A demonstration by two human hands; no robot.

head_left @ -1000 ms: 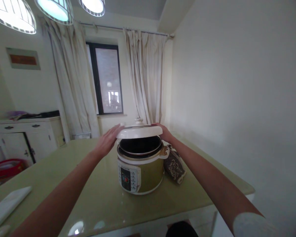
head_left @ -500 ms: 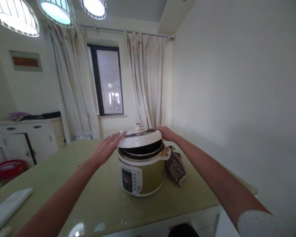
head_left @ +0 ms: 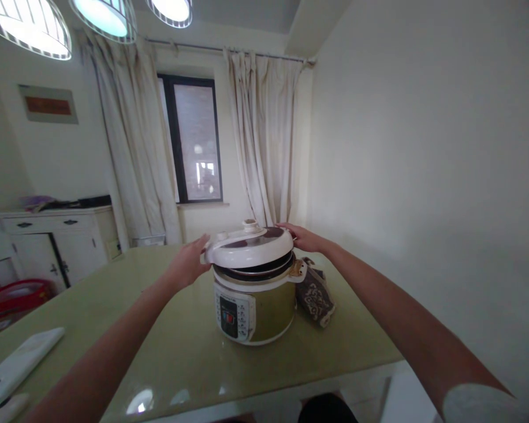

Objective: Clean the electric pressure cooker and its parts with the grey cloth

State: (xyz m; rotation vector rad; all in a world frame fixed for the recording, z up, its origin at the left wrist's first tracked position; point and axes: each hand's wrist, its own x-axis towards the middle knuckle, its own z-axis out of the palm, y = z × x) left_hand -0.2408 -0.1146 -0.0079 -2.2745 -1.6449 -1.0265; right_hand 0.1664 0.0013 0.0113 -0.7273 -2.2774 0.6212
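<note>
A white lid (head_left: 251,254) with a knob on top rests at a tilt over an electric pressure cooker (head_left: 273,317). Its left side sits lower, and on the right a dark gap shows the inner pot's rim (head_left: 268,271). My left hand (head_left: 188,265) grips the lid's left edge, thumb low and fingers above. At the far right edge of the lid, my right hand (head_left: 307,239) has its fingers curled over the rim; its thumb is partly hidden. The cooker's control panel (head_left: 234,317) faces me. Beside it on the right lies a dark patterned cloth (head_left: 316,296).
The cooker stands on a pale green glossy table (head_left: 167,346). A white flat device (head_left: 24,361) lies at the table's left edge. Beyond are a red basin (head_left: 20,294), a white cabinet (head_left: 77,247) and curtains by a window. A bare wall rises on the right.
My left hand has slid from the lid's top down to its left side. The lid has turned and its left part has dropped, narrowing the gap. My right hand stays at the right edge.
</note>
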